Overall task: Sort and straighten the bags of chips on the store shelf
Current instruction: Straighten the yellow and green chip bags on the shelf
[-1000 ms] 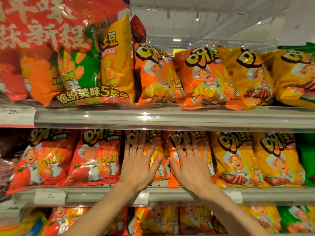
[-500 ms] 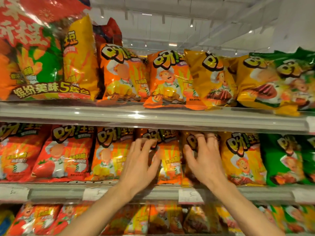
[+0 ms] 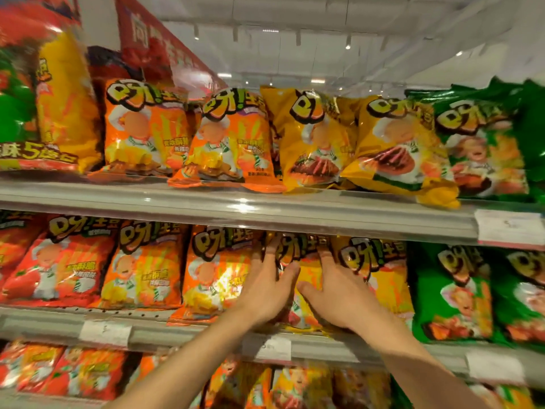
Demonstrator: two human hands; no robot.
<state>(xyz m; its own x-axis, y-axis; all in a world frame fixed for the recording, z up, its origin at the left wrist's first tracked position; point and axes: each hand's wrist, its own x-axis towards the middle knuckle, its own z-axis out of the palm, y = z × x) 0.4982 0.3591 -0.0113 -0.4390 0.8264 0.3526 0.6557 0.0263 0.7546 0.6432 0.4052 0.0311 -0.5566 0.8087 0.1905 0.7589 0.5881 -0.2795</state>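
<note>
Chip bags stand in colour groups on the middle shelf (image 3: 177, 329): red bags (image 3: 62, 261) at the left, orange bags (image 3: 218, 273), yellow ones, then green bags (image 3: 454, 290) at the right. My left hand (image 3: 265, 293) and my right hand (image 3: 342, 299) clasp one yellow bag (image 3: 308, 273) from its two sides. Their fingers reach in behind its edges and both thumbs lie on its front. A second yellow bag (image 3: 383, 278) stands just right of my right hand.
On the top shelf (image 3: 265, 214) stand orange bags (image 3: 141, 134), leaning yellow bags (image 3: 395, 143), one hanging over the edge, and green bags (image 3: 483, 143). A big multi-pack (image 3: 53, 113) sits far left. More bags (image 3: 79, 370) fill the bottom shelf. Price tags (image 3: 265, 346) line the rails.
Both hands have shifted right along the middle shelf, off the orange bags, and drawn close together around the yellow bag. The view has swung right with them.
</note>
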